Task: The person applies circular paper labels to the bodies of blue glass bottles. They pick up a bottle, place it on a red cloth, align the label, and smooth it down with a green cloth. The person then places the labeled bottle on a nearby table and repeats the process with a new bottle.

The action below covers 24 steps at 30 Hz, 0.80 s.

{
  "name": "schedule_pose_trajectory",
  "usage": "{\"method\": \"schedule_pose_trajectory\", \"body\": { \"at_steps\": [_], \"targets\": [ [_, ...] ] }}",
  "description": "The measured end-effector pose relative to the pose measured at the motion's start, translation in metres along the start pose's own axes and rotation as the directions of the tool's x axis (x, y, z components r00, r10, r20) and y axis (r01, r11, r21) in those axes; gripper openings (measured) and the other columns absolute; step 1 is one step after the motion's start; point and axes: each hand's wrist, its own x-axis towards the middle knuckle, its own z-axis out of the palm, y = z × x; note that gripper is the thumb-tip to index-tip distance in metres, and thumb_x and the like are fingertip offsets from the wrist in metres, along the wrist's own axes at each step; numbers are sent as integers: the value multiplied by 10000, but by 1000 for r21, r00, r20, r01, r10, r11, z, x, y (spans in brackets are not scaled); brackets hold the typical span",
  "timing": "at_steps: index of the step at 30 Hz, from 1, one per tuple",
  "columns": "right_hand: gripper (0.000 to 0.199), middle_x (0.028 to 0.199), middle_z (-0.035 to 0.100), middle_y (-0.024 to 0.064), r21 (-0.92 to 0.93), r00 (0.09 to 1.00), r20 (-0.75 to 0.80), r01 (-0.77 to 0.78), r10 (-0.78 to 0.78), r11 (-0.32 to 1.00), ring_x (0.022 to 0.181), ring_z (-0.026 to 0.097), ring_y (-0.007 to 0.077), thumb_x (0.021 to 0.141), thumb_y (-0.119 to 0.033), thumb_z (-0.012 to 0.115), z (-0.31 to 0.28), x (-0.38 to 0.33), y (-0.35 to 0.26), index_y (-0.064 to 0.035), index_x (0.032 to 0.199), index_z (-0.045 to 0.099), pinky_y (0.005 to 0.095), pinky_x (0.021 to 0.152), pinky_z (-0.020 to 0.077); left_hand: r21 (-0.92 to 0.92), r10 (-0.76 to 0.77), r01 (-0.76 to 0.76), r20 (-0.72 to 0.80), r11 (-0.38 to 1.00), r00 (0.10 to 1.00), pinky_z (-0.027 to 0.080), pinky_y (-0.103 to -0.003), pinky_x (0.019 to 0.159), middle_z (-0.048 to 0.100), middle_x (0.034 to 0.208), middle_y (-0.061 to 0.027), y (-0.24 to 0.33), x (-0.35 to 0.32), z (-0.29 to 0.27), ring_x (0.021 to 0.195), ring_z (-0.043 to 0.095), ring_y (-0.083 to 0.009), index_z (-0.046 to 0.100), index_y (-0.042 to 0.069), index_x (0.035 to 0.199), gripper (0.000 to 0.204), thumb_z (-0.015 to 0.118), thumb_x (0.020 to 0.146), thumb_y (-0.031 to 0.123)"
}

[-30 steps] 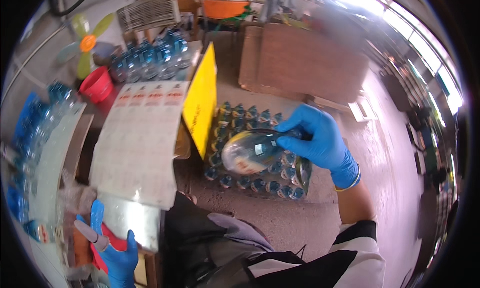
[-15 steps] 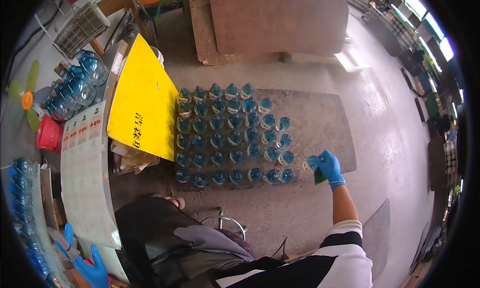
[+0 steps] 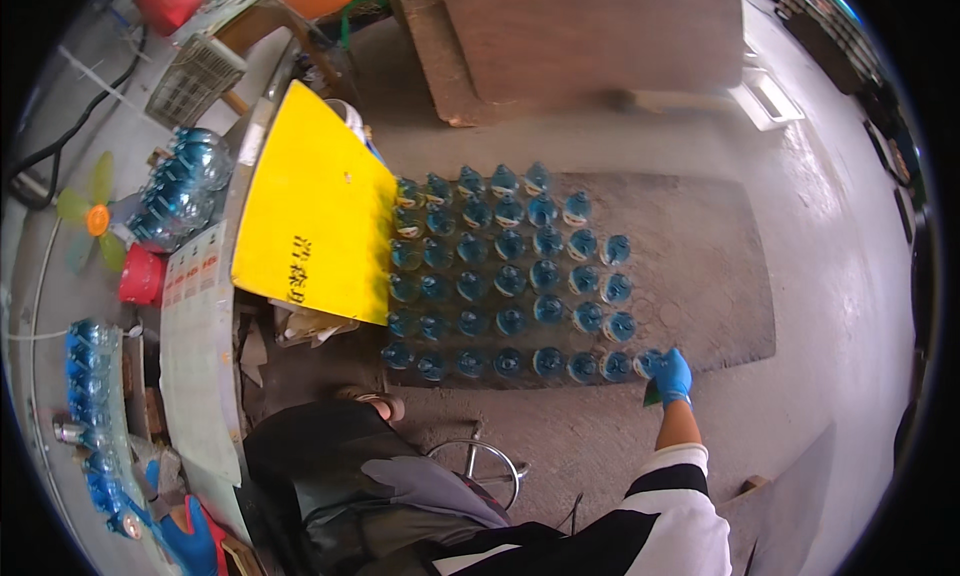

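Observation:
My right hand (image 3: 673,376), in a blue glove, is closed on a clear blue bottle (image 3: 648,363) at the right end of the nearest row. A dark green piece (image 3: 652,394) shows beneath that hand. Several rows of similar bottles (image 3: 510,279) with pale labels stand upright on a dark flat board (image 3: 705,266). At the lower left my left hand (image 3: 190,544), also gloved in blue, has its fingers apart beside a stack of blue bottles (image 3: 92,396). Something red lies close to its palm; the fingertips are partly blurred.
A yellow board (image 3: 315,211) leans beside a bench with a pale printed sheet (image 3: 198,346). More bottles (image 3: 185,186), a red bucket (image 3: 142,276), a fan (image 3: 97,219) and a grey crate (image 3: 195,79) are at the left. A metal-framed stool (image 3: 500,466) stands near my legs. Brown boards (image 3: 600,36) lie behind.
My right hand has brought its bottle down nearer and against the end of the nearest row. The left hand has moved lower beside the stacked bottles. The whole view has shifted.

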Motion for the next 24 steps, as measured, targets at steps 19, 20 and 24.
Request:
{"method": "schedule_pose_trajectory", "body": {
  "at_steps": [19,20,24],
  "targets": [
    [318,805,486,21,659,751,125,426,-649,620,703,466,147,905,-288,485,-63,-85,-423,-69,1131,530,277,619,395,-78,-604,681,-544,728,583,381,-405,934,590,1008,-66,-95,-176,-6,978,558,-253,640,103,993,285,617,713,59],
    [319,789,477,14,653,736,133,439,-664,617,690,457,140,907,-287,483,-67,-95,-440,-73,1140,527,271,609,389,-156,-621,721,-647,675,442,394,-372,921,592,981,-83,-109,-193,-11,950,566,-263,621,83,1001,298,618,707,34],
    [324,743,449,-6,676,763,51,448,-644,585,652,429,119,913,-282,476,-107,-103,-483,-86,1167,518,254,577,371,-305,-541,800,-840,516,29,377,-369,928,491,1126,-184,-177,-211,23,1057,490,-313,444,-47,1181,543,674,700,58]
  ]
}}
